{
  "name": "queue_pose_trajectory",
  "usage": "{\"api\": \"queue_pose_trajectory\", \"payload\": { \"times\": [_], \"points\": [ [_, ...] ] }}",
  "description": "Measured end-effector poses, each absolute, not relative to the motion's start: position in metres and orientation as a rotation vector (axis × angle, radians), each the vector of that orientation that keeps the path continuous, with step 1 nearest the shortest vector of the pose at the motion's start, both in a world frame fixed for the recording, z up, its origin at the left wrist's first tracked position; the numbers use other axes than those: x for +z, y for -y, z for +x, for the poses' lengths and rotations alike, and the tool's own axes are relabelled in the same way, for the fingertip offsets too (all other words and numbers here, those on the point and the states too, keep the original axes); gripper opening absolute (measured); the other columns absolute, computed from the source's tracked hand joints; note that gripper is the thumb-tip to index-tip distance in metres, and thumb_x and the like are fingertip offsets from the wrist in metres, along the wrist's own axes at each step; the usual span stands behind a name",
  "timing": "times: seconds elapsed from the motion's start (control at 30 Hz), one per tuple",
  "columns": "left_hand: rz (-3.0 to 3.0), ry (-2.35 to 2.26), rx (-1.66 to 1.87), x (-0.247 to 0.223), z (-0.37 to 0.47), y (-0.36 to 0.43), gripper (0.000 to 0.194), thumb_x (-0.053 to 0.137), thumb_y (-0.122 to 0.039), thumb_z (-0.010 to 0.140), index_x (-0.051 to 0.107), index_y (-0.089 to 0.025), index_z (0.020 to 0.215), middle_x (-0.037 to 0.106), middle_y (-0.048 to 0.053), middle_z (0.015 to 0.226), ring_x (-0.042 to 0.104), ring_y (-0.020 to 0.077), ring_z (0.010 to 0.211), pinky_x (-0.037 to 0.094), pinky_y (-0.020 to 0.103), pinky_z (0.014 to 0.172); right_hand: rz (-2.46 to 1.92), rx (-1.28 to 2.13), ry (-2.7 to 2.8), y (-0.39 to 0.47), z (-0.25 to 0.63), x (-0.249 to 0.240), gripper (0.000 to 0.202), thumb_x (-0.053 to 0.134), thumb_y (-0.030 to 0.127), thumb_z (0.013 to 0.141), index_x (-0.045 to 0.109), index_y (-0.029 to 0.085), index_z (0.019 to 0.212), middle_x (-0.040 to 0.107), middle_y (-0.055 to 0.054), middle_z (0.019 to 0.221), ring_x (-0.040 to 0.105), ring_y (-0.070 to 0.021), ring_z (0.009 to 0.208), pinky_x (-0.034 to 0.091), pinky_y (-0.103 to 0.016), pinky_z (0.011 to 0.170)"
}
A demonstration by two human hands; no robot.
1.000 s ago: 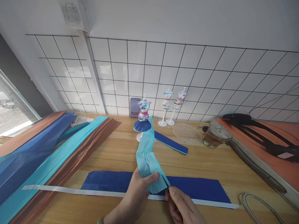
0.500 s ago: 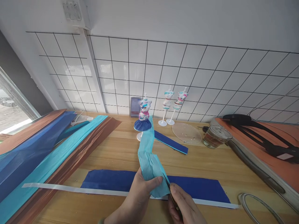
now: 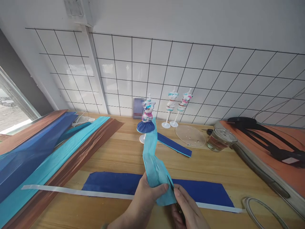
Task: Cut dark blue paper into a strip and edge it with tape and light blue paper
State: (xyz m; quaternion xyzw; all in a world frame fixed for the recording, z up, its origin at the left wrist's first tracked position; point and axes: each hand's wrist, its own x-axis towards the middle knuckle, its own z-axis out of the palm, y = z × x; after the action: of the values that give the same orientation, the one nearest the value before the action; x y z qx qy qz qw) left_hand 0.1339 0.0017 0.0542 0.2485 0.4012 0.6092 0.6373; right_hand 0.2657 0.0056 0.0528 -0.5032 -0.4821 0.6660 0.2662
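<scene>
My left hand pinches a long strip of turquoise crepe paper between thumb and fingers. The strip runs back over the table to the foot of a small dress form in a blue gathered skirt. In my right hand is a pair of dark, slim scissors, their blades at the strip's right edge; most of their handle is hidden by my fingers. Beneath both hands lies a dark blue paper piece, with a white tape strip along its near edge.
Turquoise, blue and brown paper sheets cover the left side. Two more dress forms stand by the tiled wall. A folded blue strip, a clear disc, a lidded glass jar and a ring-shaped roll lie rightward.
The turquoise strip and my left hand have shifted slightly to the right and down. The scissors' blades now show more clearly at the strip's edge. My right hand has barely moved.
</scene>
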Motion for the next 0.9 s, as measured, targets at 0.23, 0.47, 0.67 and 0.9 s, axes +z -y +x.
{"api": "queue_pose_trajectory", "payload": {
  "times": [0.23,0.47,0.67,0.9],
  "points": [
    [0.592,-0.909,1.382,0.051,0.134,-0.002,0.036,0.078,-0.027,0.058,0.062,-0.015,0.087,0.064,0.002,0.069,0.055,0.0131,0.062,0.044,0.025,0.062,-1.383,1.766,1.295,-0.006,0.265,0.052,0.060,0.044,0.078,0.064,0.053,0.020,0.078,0.032,0.009,0.048,0.027,-0.0062,0.041,0.022,-0.015,0.035],
    [0.564,-0.906,1.380,0.046,0.136,-0.001,0.037,0.079,-0.028,0.057,0.061,-0.015,0.087,0.065,0.002,0.072,0.056,0.0136,0.064,0.044,0.026,0.063,-1.386,1.793,1.262,-0.007,0.264,0.050,0.055,0.046,0.075,0.066,0.049,0.021,0.075,0.029,0.010,0.046,0.023,-0.0049,0.039,0.019,-0.014,0.035],
    [0.576,-0.893,1.364,0.044,0.135,-0.003,0.036,0.078,-0.028,0.059,0.060,-0.015,0.086,0.064,0.002,0.070,0.057,0.0141,0.063,0.044,0.026,0.062,-1.345,1.797,1.276,-0.007,0.265,0.050,0.057,0.045,0.077,0.065,0.049,0.021,0.076,0.029,0.010,0.047,0.023,-0.0056,0.040,0.020,-0.015,0.036],
    [0.588,-0.930,1.353,0.043,0.134,-0.002,0.034,0.079,-0.031,0.057,0.061,-0.015,0.081,0.063,0.001,0.068,0.054,0.0131,0.062,0.043,0.026,0.063,-1.320,1.801,1.282,-0.007,0.266,0.048,0.058,0.044,0.077,0.066,0.050,0.021,0.077,0.031,0.009,0.047,0.024,-0.0059,0.040,0.023,-0.016,0.037]
  ]
}}
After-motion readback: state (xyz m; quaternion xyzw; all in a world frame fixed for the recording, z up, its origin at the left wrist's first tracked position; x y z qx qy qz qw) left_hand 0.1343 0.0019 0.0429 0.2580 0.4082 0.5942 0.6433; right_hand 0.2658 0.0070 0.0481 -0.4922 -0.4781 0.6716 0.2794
